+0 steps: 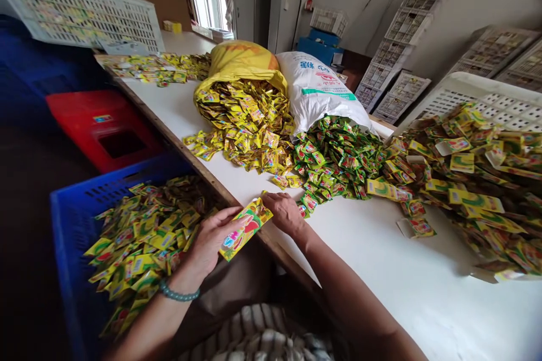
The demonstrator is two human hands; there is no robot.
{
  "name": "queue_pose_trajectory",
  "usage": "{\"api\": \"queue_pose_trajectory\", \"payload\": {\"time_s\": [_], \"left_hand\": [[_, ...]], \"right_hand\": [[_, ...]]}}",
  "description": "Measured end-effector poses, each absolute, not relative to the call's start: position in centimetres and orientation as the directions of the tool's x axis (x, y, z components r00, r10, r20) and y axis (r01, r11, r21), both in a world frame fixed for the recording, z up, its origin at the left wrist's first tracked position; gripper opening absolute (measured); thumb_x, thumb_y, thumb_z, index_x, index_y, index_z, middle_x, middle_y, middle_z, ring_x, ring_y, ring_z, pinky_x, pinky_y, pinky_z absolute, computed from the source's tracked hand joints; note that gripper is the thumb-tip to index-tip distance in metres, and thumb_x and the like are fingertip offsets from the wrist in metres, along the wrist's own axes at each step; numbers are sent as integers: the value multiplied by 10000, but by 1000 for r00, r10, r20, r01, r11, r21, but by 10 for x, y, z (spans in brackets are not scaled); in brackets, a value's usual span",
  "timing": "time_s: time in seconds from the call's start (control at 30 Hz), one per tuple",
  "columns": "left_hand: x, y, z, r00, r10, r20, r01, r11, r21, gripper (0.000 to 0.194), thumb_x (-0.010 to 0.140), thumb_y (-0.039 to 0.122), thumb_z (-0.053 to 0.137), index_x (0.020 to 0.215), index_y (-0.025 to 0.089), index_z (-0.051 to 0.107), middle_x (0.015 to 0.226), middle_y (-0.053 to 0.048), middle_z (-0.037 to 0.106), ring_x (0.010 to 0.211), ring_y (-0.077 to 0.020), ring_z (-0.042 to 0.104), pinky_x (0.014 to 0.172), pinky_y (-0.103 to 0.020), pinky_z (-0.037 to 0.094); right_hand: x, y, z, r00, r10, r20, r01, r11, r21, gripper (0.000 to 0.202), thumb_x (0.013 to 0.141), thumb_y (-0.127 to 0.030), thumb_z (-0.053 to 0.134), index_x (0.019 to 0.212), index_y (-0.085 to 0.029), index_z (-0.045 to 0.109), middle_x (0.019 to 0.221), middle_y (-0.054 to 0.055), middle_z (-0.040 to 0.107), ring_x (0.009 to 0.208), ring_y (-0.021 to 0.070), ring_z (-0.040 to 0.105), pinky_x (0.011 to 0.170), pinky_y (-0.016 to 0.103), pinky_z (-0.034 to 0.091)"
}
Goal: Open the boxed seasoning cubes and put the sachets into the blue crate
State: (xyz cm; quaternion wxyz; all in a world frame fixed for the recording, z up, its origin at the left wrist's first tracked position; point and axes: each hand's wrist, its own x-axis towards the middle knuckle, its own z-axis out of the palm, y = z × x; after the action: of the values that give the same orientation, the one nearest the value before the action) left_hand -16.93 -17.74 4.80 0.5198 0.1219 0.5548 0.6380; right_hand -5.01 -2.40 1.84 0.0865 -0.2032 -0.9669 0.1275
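Observation:
My left hand (pixel 212 237) is closed around a flat yellow and green candy box (pixel 244 230) with a red fruit picture, held tilted over the table's wooden edge. At the box's upper end, my right hand (pixel 283 211) has its fingers curled together. A small yellow bit shows at those fingertips; what they pinch is mostly hidden. Just beyond my hands lie yellow sachets (pixel 254 124) spilling from a yellow sack (pixel 241 59). Beside them, green sachets (pixel 334 158) spill from a white woven sack (pixel 317 87).
A blue crate (pixel 68 259) of filled boxes sits below the table edge at left, near a red stool (pixel 101 130). At right, many boxes (pixel 474 197) heap out of a white crate (pixel 486 96). Another white crate (pixel 84 11) stands far left. Crates (pixel 398 39) are stacked behind.

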Motion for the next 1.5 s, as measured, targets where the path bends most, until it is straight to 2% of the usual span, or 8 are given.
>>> {"api": "queue_pose_trajectory", "payload": {"time_s": [0.3, 0.47, 0.57, 0.7, 0.8, 0.87, 1.27, 1.5], "left_hand": [[-160, -161, 52, -463, 759, -458, -539, 169, 825, 533, 424, 299, 926, 902, 154, 736, 771, -42, 782, 624, -167, 704, 589, -222, 558], [-144, -150, 56, -404, 800, -443, -510, 204, 836, 488, 456, 293, 906, 892, 150, 739, 797, -48, 785, 648, -177, 711, 602, -229, 557], [-130, -139, 54, -332, 846, -417, -465, 237, 853, 483, 501, 319, 886, 924, 145, 732, 863, -59, 787, 688, -188, 716, 634, -248, 559], [-114, -127, 49, -316, 854, -414, -392, 280, 876, 514, 493, 331, 871, 940, 129, 717, 906, -76, 783, 745, -214, 718, 684, -281, 556], [-106, -123, 47, -318, 854, -412, -296, 323, 899, 509, 482, 336, 858, 922, 124, 714, 914, -90, 780, 780, -240, 715, 716, -312, 551], [-102, -122, 48, -282, 867, -411, -238, 352, 905, 486, 497, 345, 848, 911, 128, 715, 898, -90, 779, 770, -242, 712, 716, -319, 547], [-82, -118, 45, -88, 883, -462, -330, 411, 850, 475, 554, 363, 867, 941, 129, 723, 847, -96, 775, 680, -213, 705, 659, -301, 544], [-76, -116, 51, -71, 891, -448, -321, 405, 856, 473, 539, 300, 885, 954, 131, 734, 968, -102, 771, 757, -211, 713, 720, -291, 546]], "right_hand": [[16, -29, 12, -833, 513, 207, 448, 846, -290, 520, 855, -141, 467, 1375, -144, 481, 1414, 141, 529, 1287, 272, 480, 1038, 443, 371], [54, -27, 7, -825, 553, 116, 507, 814, -283, 439, 832, -79, 451, 1247, -122, 589, 1223, 177, 651, 1075, 267, 603, 947, 415, 426], [69, -25, 3, -661, 733, 160, 562, 625, -542, 286, 903, -168, 445, 1083, -171, 667, 949, 121, 717, 851, 228, 632, 802, 351, 469], [82, -26, 7, -364, 931, 26, 202, 106, -974, 218, 870, -389, 576, 932, -199, 661, 776, 30, 651, 666, 162, 562, 641, 292, 444], [84, -31, 18, -388, 919, -74, -125, -132, -983, 275, 770, -429, 710, 889, -196, 626, 733, -3, 607, 600, 119, 511, 579, 259, 405], [82, -33, 25, -413, 905, -104, -167, -188, -968, 294, 696, -402, 782, 804, -194, 605, 696, -17, 592, 590, 108, 502, 578, 252, 394], [90, -35, 31, -456, 889, 52, 178, 148, -973, 190, 717, -368, 711, 691, -190, 651, 661, -16, 590, 639, 131, 509, 611, 252, 407], [82, -43, 32, -341, 940, 12, 89, 46, -995, 216, 706, -389, 703, 709, -201, 598, 657, -26, 566, 640, 132, 500, 600, 247, 431]]}}
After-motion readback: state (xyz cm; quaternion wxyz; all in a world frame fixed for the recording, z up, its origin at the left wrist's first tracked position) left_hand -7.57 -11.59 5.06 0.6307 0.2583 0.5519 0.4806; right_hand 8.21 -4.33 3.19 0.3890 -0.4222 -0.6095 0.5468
